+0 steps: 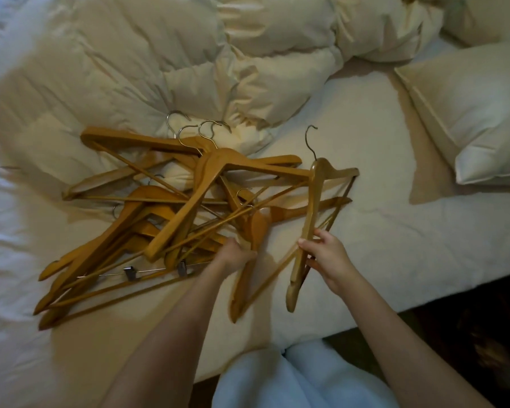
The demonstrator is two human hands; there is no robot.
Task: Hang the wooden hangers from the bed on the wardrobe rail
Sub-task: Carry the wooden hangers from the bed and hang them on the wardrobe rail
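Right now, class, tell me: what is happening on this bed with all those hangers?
A person stands at the edge of a cream-sheeted bed sorting a tangled pile of brown wooden hangers. The right hand grips one lighter wooden hanger with a metal hook, tilted up off the pile. The left hand closes on another wooden hanger at the pile's edge. No wardrobe rail is in view, so nothing is hung yet.

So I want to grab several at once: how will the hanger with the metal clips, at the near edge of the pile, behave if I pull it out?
The clip hanger is probably stiff, being wood with a metal bar. It likely snags: other hangers in the pile lie across it. Its clips may slide along the bar and catch.
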